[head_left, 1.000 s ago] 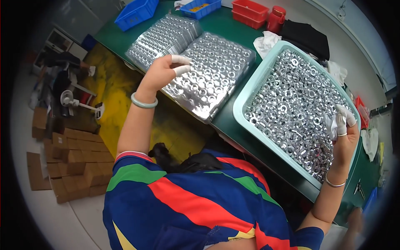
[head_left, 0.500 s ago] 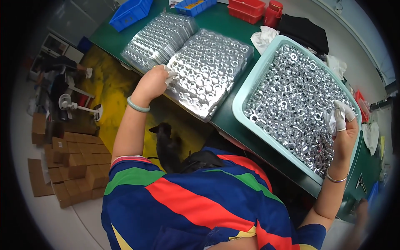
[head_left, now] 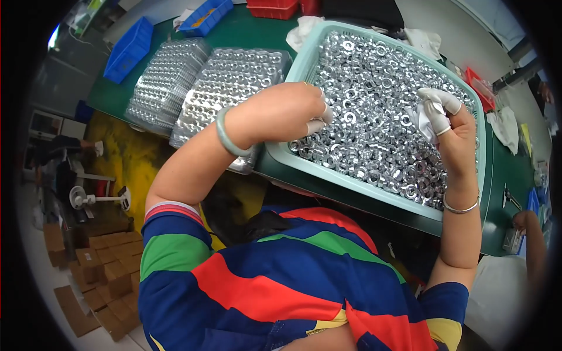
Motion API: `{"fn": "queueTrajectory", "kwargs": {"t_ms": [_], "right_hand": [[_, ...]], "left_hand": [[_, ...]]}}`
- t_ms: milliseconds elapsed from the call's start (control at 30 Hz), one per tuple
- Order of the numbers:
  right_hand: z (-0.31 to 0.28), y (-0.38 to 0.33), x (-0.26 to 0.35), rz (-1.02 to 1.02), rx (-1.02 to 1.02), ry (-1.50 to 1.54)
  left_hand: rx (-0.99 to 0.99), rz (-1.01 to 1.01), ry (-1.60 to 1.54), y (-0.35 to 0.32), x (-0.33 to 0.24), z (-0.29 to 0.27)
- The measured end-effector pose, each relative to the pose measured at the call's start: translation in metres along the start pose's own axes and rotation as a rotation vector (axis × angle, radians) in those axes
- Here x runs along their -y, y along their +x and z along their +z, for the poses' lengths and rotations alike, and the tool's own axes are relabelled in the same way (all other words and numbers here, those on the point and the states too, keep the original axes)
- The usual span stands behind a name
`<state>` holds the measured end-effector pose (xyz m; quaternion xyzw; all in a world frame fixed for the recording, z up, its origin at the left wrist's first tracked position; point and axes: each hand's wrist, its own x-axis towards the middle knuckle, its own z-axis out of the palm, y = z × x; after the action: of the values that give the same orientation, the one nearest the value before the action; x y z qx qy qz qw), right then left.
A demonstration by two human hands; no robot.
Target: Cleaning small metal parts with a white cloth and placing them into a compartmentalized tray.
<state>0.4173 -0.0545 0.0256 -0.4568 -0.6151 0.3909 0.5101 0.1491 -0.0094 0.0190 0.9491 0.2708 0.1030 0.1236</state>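
Near the front edge of the green surface (head_left: 503, 175) sits a pale teal plastic bin (head_left: 304, 55), rectangular with rounded corners and heaped with shiny silver metal nuts (head_left: 374, 117), small, ring-shaped and glinting. To its left lie two clear moulded plastic trays (head_left: 234, 76), dimpled in rows, each pocket holding a nut; the farther tray (head_left: 167, 76) lies beside the nearer one, toward the surface's left edge. Blue plastic bins (head_left: 130, 47) stand at the far left corner and red ones (head_left: 272, 9) along the far edge, with white cloths (head_left: 304, 26) just behind the teal bin.

Half a second ago the left hand rested on the near tray's edge; it has since crossed to the teal bin. The right hand was already at the bin's right side and has stayed there.

The left hand (head_left: 281, 114), a green bangle on its wrist, is curled knuckles-up over the bin's near left corner, white-capped fingertips (head_left: 316, 124) pressed down among the nuts; whether it grips any cannot be told. The right hand (head_left: 453, 134), a thin silver bracelet on its wrist, is raised over the nuts on the right side, white-covered fingers (head_left: 436, 105) pinched narrowly together; anything between them is too small to see.
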Motion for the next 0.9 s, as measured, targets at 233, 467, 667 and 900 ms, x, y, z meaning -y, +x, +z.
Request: {"fn": "queueTrajectory", "kwargs": {"t_ms": [233,467,667,900], "right_hand": [[-0.012,0.004,0.002,-0.013,0.106,0.011],[-0.021,0.008,0.008,0.027,0.078,0.082],[-0.03,0.016,0.013,0.092,0.065,0.252],[-0.042,0.017,0.012,-0.026,0.089,0.064]], "left_hand": [[0.316,-0.024,0.173,0.042,0.007,0.032],[0.179,-0.208,-0.341,0.067,-0.008,0.012],[-0.069,-0.243,-1.227,0.112,-0.045,0.008],[0.001,-0.18,-1.778,0.136,-0.055,0.021]]}}
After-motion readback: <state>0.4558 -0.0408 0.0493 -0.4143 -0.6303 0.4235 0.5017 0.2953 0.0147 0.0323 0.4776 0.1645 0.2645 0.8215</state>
